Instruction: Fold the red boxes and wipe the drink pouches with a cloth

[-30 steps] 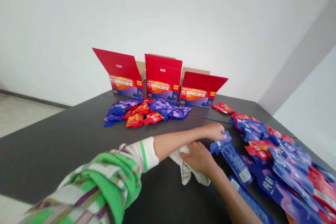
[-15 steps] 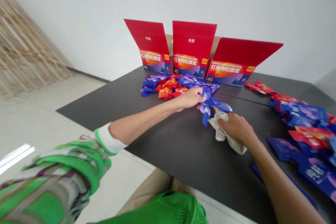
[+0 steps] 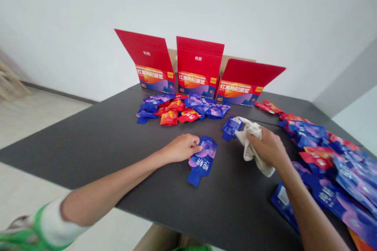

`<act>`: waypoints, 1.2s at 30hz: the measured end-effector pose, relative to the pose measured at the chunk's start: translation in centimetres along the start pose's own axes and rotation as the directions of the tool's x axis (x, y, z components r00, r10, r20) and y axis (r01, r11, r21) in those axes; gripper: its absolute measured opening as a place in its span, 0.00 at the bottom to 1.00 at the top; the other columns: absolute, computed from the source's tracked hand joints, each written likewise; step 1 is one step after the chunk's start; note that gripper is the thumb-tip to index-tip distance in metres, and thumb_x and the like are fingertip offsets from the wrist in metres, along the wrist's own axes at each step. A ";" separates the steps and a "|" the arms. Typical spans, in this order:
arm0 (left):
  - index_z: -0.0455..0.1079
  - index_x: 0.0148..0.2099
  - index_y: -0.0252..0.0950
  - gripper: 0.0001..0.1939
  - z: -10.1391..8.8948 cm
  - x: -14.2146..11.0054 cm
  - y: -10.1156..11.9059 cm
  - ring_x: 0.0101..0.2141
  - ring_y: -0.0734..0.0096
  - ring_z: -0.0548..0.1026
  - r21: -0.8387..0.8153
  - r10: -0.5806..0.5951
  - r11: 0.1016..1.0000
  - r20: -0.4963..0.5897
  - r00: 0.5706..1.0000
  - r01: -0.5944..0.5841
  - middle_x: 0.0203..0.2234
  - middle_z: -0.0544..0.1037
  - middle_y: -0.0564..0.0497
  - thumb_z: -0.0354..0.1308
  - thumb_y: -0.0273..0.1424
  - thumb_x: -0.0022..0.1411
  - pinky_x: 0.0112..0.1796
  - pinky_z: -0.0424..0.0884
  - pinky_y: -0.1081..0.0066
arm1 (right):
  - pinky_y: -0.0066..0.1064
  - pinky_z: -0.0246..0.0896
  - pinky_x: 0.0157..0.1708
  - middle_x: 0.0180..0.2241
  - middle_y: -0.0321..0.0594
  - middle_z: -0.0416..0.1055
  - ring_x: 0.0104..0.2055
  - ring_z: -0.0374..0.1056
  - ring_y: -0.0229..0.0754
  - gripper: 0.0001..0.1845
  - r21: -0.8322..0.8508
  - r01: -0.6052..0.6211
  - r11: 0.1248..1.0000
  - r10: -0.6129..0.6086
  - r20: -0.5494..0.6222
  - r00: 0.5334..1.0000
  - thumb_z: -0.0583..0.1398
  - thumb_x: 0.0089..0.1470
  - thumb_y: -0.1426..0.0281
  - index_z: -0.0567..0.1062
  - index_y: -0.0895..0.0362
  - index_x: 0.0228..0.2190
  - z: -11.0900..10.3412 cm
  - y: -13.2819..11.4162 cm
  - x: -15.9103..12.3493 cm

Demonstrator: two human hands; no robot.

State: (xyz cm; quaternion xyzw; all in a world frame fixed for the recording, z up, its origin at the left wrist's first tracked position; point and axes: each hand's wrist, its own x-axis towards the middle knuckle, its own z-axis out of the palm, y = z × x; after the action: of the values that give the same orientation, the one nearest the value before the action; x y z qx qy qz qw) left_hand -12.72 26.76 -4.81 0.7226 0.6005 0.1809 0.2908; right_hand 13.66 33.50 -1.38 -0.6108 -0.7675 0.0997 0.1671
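My left hand (image 3: pixel 184 148) pinches the edge of a blue-purple sachet (image 3: pixel 204 157) low over the black table, its printed face up and its narrow spout end toward me. In my right hand (image 3: pixel 266 145) a crumpled whitish cloth (image 3: pixel 251 141) is bunched. Just left of the cloth is a second blue sachet (image 3: pixel 231 126), its label side showing; I cannot tell whether the cloth touches it. Beyond both hands a pile of red and blue sachets (image 3: pixel 169 117) lies in front of the boxes.
Three printed boxes with raised red lids, a left box (image 3: pixel 156 78), a middle box (image 3: pixel 196 82) and a right box (image 3: pixel 238 92), stand along the back of the black table (image 3: pixel 118 133). Many loose sachets (image 3: pixel 312 133) spread down the right side, partly behind my right forearm.
My left hand has come nearer and leftward with one blue sachet, apart from the cloth. The other blue sachet is now out of that hand, beside the cloth. The view has turned right.
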 end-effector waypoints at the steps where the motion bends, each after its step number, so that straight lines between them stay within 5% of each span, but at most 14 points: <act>1: 0.62 0.27 0.36 0.14 0.3 0.0 0.1 0.22 0.73 0.70 0.077 -0.007 0.997 -0.029 1.000 0.009 0.18 0.71 0.56 0.50 0.41 0.59 0.24 0.57 0.77 | 0.29 0.57 0.31 0.32 0.43 0.73 0.35 0.69 0.45 0.16 -0.013 0.017 1.000 -0.017 0.015 1.000 0.52 0.54 0.58 0.70 0.56 0.38 0.4 -0.8 -0.5; 6: 0.67 0.34 0.38 0.10 2.1 -0.2 0.6 0.34 0.65 0.74 0.349 0.013 0.936 -0.136 0.991 0.035 0.31 0.76 0.49 0.46 0.32 0.61 0.32 0.62 0.72 | 0.30 0.55 0.30 0.32 0.40 0.73 0.34 0.69 0.46 0.17 -0.082 0.320 0.944 -0.303 0.166 0.938 0.55 0.48 0.61 0.67 0.53 0.41 4.3 -6.4 -4.1; 12: 0.67 0.39 0.40 0.14 2.4 -0.4 1.1 0.34 0.63 0.74 0.438 0.075 0.899 -0.105 0.992 -0.021 0.31 0.76 0.49 0.40 0.34 0.64 0.32 0.64 0.70 | 0.32 0.56 0.31 0.33 0.44 0.73 0.35 0.70 0.48 0.17 -0.270 0.198 0.942 -0.167 0.135 0.977 0.52 0.51 0.61 0.66 0.55 0.41 5.0 -7.3 -3.6; 17: 0.67 0.36 0.37 0.09 2.8 -0.4 0.9 0.36 0.61 0.74 0.497 0.072 0.868 -0.124 0.990 -0.001 0.33 0.76 0.47 0.45 0.29 0.60 0.34 0.65 0.69 | 0.32 0.57 0.31 0.32 0.41 0.73 0.34 0.70 0.47 0.16 -0.217 0.354 0.910 -0.318 0.184 0.930 0.53 0.48 0.60 0.65 0.53 0.39 5.1 -7.4 -3.7; 21: 0.66 0.40 0.39 0.14 3.0 -0.4 0.9 0.33 0.62 0.75 0.492 0.101 0.870 -0.151 0.983 -0.014 0.30 0.76 0.48 0.40 0.33 0.65 0.32 0.65 0.69 | 0.32 0.57 0.30 0.32 0.45 0.73 0.34 0.70 0.48 0.16 -0.283 0.197 0.939 -0.174 0.103 0.979 0.50 0.52 0.59 0.65 0.55 0.39 5.3 -7.5 -3.7; 26: 0.67 0.36 0.37 0.08 3.2 -0.4 0.6 0.34 0.61 0.74 0.520 0.122 0.853 -0.132 0.984 -0.036 0.31 0.76 0.47 0.46 0.28 0.60 0.32 0.63 0.70 | 0.33 0.57 0.32 0.32 0.43 0.73 0.34 0.70 0.49 0.16 -0.208 0.327 0.922 -0.298 0.159 0.941 0.53 0.48 0.60 0.66 0.54 0.39 5.5 -7.8 -4.3; 32: 0.64 0.37 0.40 0.12 2.5 -0.4 1.2 0.29 0.67 0.74 0.448 0.130 0.894 -0.213 0.968 -0.021 0.25 0.73 0.53 0.40 0.35 0.66 0.27 0.59 0.73 | 0.35 0.57 0.32 0.33 0.47 0.73 0.36 0.70 0.51 0.19 -0.243 0.086 0.966 -0.065 0.090 0.994 0.49 0.52 0.58 0.68 0.55 0.40 5.2 -5.5 -1.5; 34: 0.64 0.36 0.39 0.12 1.5 -0.6 1.5 0.28 0.70 0.73 0.386 0.162 0.921 -0.272 0.948 -0.046 0.24 0.73 0.55 0.41 0.34 0.67 0.26 0.60 0.74 | 0.34 0.57 0.32 0.34 0.46 0.73 0.37 0.69 0.51 0.20 -0.194 0.062 0.979 -0.042 0.105 0.994 0.49 0.52 0.58 0.68 0.55 0.41 5.0 -4.6 -0.7; 36: 0.64 0.38 0.38 0.11 0.5 -0.9 1.6 0.29 0.72 0.72 0.353 0.254 0.930 -0.401 0.880 -0.108 0.26 0.73 0.54 0.42 0.33 0.66 0.29 0.62 0.75 | 0.33 0.56 0.32 0.35 0.46 0.73 0.38 0.69 0.50 0.20 -0.136 0.036 0.990 -0.022 0.105 0.994 0.49 0.52 0.57 0.68 0.54 0.41 4.7 -4.0 -0.4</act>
State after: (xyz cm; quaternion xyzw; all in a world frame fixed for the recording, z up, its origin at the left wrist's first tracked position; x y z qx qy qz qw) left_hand -11.38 25.59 -4.04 0.7540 0.6005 0.2662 0.0083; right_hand 8.29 32.44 -4.35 -0.6036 -0.7890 0.0757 0.0861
